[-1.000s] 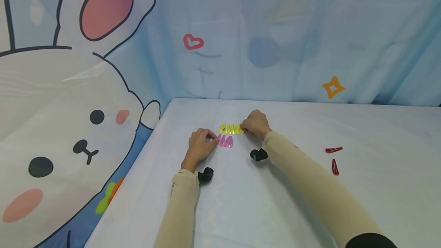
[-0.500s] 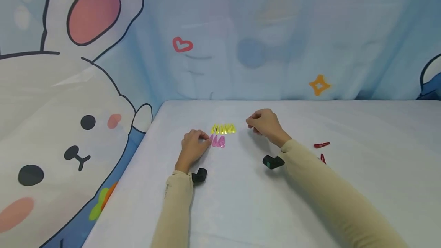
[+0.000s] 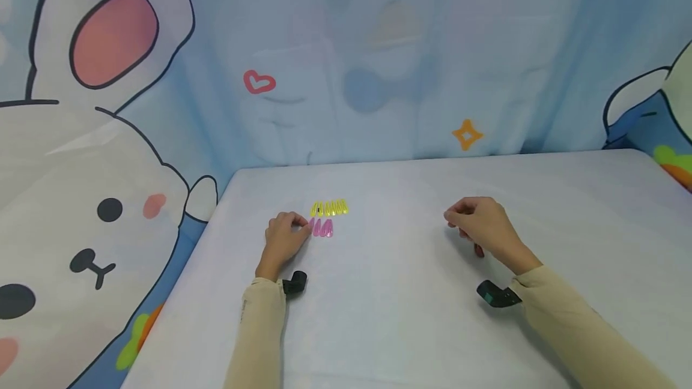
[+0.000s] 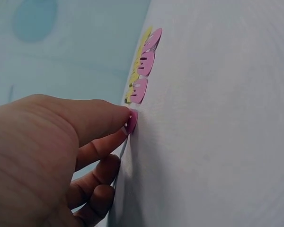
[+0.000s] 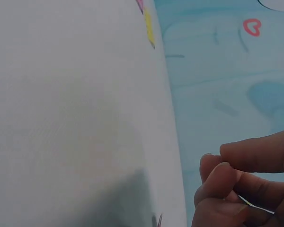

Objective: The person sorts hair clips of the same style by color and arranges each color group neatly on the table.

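Left of centre on the table, a row of yellow snap hair clips [image 3: 331, 208] lies above a shorter row of pink hair clips [image 3: 323, 229]. My left hand [image 3: 282, 240] pinches the leftmost pink hair clip [image 4: 133, 121] between thumb and fingertip, low at the table surface. Well to the right, my right hand [image 3: 481, 224] hovers over the table with fingers loosely bent; I see nothing held in it. A red hair clip [image 3: 479, 251] shows just below that hand, partly covered. In the right wrist view only a thin tip of a red clip [image 5: 160, 220] appears.
A white cloth covers the table [image 3: 389, 305]. Behind it hangs a blue curtain [image 3: 303, 29] printed with a heart and a star, and a cartoon bear [image 3: 124, 197] is printed at the left. Both wrists carry small black cameras [image 3: 494, 294].
My right hand has left the end of the yellow row and moved right, near the red clips. The left hand stays at the pink row. The head view has turned right.
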The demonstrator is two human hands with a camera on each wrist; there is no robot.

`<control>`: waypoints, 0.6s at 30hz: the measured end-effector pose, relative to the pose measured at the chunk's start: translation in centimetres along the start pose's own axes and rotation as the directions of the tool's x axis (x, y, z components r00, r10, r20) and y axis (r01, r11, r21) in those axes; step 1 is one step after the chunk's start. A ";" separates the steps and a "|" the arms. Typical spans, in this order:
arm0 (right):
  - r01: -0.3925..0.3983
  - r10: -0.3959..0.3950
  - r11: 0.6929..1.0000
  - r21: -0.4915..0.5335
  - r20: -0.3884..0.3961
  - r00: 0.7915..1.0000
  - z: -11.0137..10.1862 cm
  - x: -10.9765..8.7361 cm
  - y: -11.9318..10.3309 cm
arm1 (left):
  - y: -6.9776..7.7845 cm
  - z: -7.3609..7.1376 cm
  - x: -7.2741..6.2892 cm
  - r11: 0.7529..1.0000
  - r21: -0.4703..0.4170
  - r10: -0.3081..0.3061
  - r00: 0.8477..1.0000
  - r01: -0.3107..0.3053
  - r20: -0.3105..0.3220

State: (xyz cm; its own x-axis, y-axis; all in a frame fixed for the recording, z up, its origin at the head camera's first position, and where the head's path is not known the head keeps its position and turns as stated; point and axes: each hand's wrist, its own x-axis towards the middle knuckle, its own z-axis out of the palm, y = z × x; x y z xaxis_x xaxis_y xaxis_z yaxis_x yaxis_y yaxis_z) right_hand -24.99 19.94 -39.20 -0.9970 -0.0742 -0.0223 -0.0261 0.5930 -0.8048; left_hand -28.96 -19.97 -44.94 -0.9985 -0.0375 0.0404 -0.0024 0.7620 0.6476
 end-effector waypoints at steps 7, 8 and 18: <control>0.002 -0.009 0.982 -0.187 -0.034 0.999 -2.0 -2.6 3.3 | 0.0 0.0 -0.3 1.000 -0.025 -0.016 1.000 0.016 0.001; -0.001 -0.005 0.979 -0.204 -0.025 1.000 -2.1 -2.8 3.6 | 0.0 -0.1 -0.3 0.999 -0.034 -0.021 1.000 0.021 -0.004; 0.050 -0.073 0.932 -0.358 -0.051 0.996 -0.6 -3.4 4.4 | 4.1 0.3 -0.8 0.964 -0.256 0.013 0.974 -0.072 -0.225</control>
State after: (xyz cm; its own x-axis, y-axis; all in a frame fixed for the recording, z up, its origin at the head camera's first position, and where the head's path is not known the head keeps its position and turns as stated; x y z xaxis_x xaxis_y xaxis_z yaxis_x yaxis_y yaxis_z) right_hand -21.74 23.30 -42.26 -0.9948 -0.0768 0.0667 -0.1007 0.8364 -0.5388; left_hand -28.19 -16.61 -42.57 -0.9603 -0.1724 0.2191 0.0836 0.5718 0.8161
